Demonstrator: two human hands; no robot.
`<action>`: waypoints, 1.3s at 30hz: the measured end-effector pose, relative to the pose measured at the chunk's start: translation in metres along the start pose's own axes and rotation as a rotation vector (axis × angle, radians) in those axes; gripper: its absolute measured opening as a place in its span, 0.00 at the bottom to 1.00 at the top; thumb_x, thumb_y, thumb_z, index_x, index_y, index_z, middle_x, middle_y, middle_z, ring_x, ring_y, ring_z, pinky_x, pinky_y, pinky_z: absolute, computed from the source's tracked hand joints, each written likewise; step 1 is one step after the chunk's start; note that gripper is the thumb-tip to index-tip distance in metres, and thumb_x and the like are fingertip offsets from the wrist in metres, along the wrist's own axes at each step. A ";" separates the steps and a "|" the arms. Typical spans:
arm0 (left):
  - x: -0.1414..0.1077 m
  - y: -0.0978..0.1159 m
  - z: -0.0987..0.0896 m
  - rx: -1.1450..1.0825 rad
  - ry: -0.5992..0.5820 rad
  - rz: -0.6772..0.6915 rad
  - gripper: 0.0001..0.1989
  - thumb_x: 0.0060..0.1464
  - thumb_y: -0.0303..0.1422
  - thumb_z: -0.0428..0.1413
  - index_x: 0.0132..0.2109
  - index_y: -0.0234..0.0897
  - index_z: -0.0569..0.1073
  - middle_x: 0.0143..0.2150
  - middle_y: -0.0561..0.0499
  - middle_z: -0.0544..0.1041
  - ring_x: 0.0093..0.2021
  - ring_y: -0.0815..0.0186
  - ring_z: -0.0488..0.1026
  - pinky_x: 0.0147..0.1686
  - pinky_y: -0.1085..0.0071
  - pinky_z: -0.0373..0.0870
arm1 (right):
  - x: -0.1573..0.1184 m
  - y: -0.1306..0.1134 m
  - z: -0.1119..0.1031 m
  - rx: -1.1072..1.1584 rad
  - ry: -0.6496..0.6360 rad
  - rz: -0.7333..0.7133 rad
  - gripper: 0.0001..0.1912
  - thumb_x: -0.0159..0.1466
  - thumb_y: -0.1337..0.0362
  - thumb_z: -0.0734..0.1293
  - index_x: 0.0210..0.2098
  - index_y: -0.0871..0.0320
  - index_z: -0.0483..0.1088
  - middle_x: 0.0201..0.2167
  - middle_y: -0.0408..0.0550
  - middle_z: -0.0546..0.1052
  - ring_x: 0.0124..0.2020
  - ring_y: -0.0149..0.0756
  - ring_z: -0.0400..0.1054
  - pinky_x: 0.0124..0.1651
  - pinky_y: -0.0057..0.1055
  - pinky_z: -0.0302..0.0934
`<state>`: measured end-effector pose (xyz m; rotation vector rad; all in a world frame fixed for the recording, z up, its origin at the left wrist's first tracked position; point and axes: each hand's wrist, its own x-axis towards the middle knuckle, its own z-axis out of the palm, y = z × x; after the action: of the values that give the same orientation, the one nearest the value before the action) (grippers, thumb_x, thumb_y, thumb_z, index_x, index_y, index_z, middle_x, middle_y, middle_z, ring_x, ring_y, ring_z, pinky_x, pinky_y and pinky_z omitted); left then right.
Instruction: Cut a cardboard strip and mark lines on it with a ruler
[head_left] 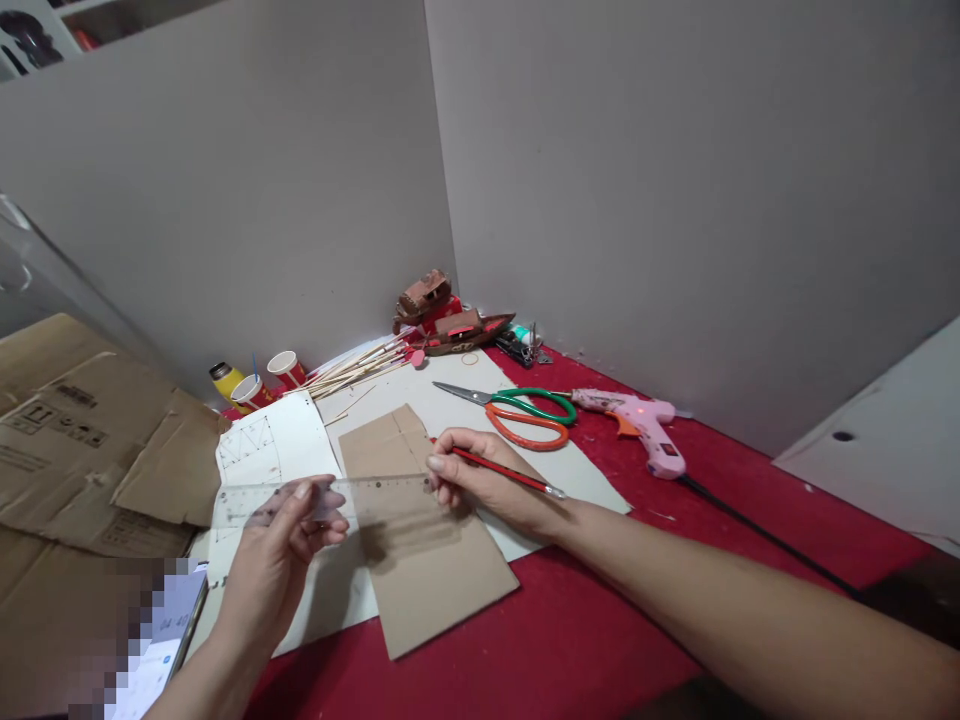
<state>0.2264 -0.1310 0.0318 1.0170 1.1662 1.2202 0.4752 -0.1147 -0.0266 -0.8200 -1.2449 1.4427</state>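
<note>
My left hand (296, 520) grips a clear plastic ruler (386, 486), thumb on top, and the ruler spans sideways above a brown cardboard piece (450, 580). In my right hand (465, 470) is a red and black pencil (517, 472), its rear end pointing right. The fingers of that hand are close to the ruler's right end; whether they pinch it I cannot tell. A faint drawn line shows on the cardboard's upper part. Under the cardboard lies a pale sheet (592, 490), and a page with a truss-like drawing (247, 445) is at the left.
Green-and-orange-handled scissors (457, 392) and a pink glue gun (645, 425) lie right, its cable trailing along the red tabletop (600, 640). Wooden sticks (360, 365), paper cups (285, 368), a yellow bottle (225, 380) and model boats (461, 328) stand behind. A cardboard box (97, 430) is left.
</note>
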 end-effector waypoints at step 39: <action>0.002 -0.039 0.001 -0.084 0.023 -0.365 0.10 0.53 0.31 0.62 0.41 0.36 0.72 0.33 0.49 0.75 0.30 0.68 0.74 0.26 0.75 0.69 | -0.001 0.002 -0.002 -0.153 0.314 0.058 0.19 0.61 0.46 0.68 0.30 0.56 0.66 0.25 0.44 0.73 0.26 0.31 0.64 0.32 0.31 0.58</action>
<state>0.2328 -0.1326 -0.0065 0.6918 1.2441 0.9822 0.4763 -0.1149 -0.0292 -1.1470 -1.1058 1.2177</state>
